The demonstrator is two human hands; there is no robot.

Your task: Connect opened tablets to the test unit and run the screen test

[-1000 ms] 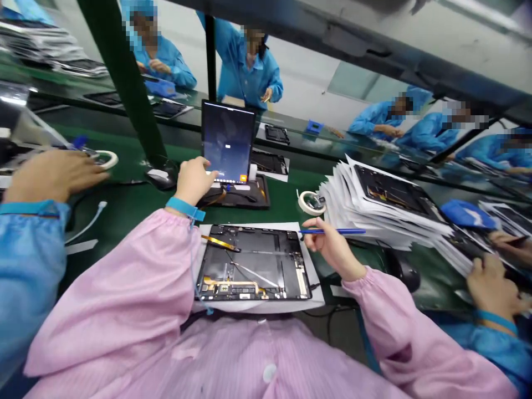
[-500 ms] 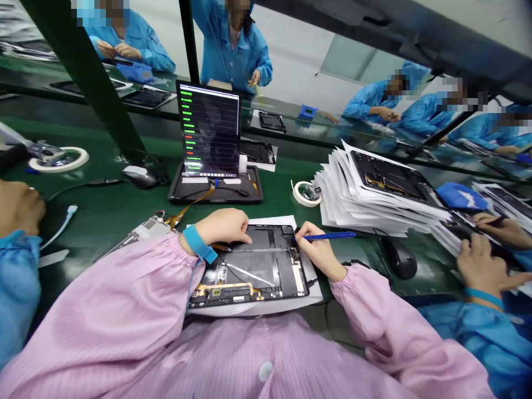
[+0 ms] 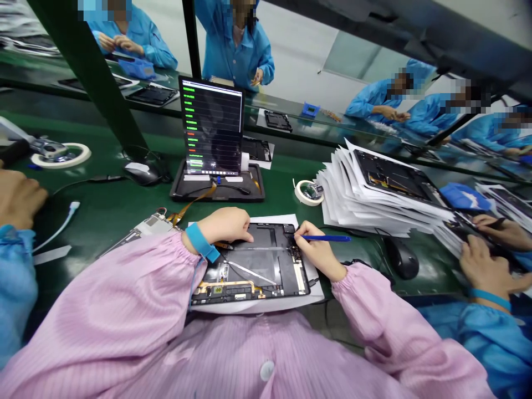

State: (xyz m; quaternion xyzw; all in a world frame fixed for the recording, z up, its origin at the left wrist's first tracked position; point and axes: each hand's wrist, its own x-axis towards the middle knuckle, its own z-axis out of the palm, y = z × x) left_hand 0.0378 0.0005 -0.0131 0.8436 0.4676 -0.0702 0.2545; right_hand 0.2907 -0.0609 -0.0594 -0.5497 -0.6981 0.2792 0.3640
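Note:
An opened tablet housing (image 3: 253, 266), dark inside with a gold flex cable and a pale diagonal strip, lies on white paper in front of me. My left hand (image 3: 228, 226) rests on its upper left part, curled closed with the thumb pointing down onto it. The fingertips are turned away, so I cannot make out what is in them. At the upper right corner, my right hand (image 3: 316, 249) pinches a thin blue pen-like tool (image 3: 328, 238). The tool's tip is hidden behind the fingers. A blue wrist strap (image 3: 201, 242) circles my left wrist.
Behind the housing stands a lit screen (image 3: 211, 127) on a black tray (image 3: 177, 191). Paper-interleaved housings (image 3: 361, 205) are stacked to the right, by a tape roll (image 3: 308, 192) and a mouse (image 3: 401, 257). Co-workers' hands (image 3: 484, 266) appear at both sides.
The view has shifted slightly. The blue tool's free end has dipped a little, while both my hands stay at nearly the same places on the housing.

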